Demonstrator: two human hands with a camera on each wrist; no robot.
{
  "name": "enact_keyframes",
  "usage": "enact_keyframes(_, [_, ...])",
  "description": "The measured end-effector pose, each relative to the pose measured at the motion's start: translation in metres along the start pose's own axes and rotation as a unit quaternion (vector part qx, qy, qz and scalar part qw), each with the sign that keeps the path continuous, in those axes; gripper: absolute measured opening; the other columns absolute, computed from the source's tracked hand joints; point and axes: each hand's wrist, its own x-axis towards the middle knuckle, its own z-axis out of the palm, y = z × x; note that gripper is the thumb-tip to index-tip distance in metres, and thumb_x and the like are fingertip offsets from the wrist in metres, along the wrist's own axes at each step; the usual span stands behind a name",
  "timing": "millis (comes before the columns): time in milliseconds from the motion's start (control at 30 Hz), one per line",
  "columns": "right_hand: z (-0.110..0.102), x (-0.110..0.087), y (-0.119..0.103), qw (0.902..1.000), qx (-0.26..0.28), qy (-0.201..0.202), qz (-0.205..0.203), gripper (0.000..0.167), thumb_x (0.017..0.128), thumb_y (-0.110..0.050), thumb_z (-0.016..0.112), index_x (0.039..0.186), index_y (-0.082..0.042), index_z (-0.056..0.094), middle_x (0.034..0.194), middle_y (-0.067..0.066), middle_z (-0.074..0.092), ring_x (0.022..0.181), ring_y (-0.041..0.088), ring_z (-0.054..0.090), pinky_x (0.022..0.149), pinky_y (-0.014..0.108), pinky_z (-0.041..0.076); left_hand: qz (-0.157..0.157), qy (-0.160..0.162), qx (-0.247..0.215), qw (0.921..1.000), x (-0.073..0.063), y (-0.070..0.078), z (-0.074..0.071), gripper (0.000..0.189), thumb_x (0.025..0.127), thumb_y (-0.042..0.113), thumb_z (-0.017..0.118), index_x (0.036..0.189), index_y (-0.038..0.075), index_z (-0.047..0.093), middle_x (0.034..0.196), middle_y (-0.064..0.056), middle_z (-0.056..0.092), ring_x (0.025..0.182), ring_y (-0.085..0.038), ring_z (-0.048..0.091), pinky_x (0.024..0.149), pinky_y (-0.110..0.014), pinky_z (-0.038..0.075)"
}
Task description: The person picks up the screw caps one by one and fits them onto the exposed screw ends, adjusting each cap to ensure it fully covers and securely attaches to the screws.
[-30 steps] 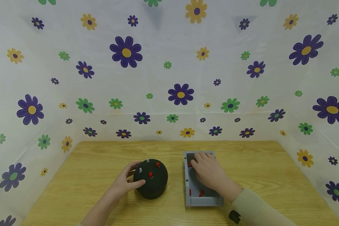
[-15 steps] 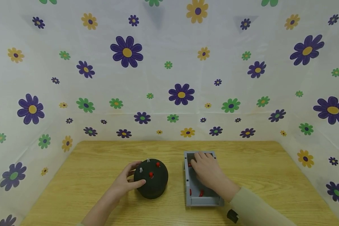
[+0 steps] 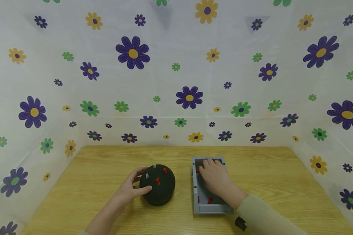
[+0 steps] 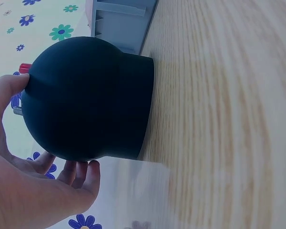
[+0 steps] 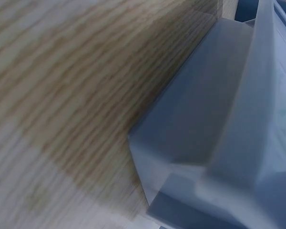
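Your left hand (image 3: 128, 191) holds round the black dome (image 3: 160, 196), left of the grey tray (image 3: 195, 195); better to press lightly and steadily. Red pegs (image 3: 157, 180) and grey pegs (image 3: 147, 176) stand in its top. The tray has red pieces (image 3: 210, 200) at its near end; your right hand (image 3: 217, 178) is inside, but its grip I cannot tell.

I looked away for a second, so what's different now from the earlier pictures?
Very little: the right sleeve has shifted slightly left in the head view. Nothing was visibly taken hold of or let go. The left hand still holds the black dome, and the right hand stays in the grey box.
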Motion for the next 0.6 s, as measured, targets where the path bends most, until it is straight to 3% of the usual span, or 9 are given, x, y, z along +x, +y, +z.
enact_keyframes(200, [-0.0024,0.0007,-0.0015,0.9999,-0.011,-0.011,0.0,0.028,0.094,-0.034,0.081,0.111,-0.013,0.075,0.102,0.006,0.069,0.097,0.021,0.064,0.08,0.035,0.055,0.001,0.006,0.003,1.0,0.0014,-0.0002,0.0,0.078,0.093,0.016,0.081,0.16,0.012,0.041,0.165,-0.022,0.037,0.143,-0.046,0.046,0.113,-0.058,0.05])
enact_keyframes(600, [0.0019,0.0018,-0.0055,0.9993,-0.026,-0.029,-0.001,0.026,0.096,-0.035,0.079,0.109,-0.014,0.074,0.1,0.006,0.071,0.092,0.021,0.063,0.076,0.034,0.053,0.012,0.001,0.009,0.9999,0.0027,-0.0024,0.0,0.078,0.095,0.014,0.08,0.161,0.008,0.039,0.165,-0.024,0.037,0.148,-0.046,0.04,0.116,-0.059,0.047])
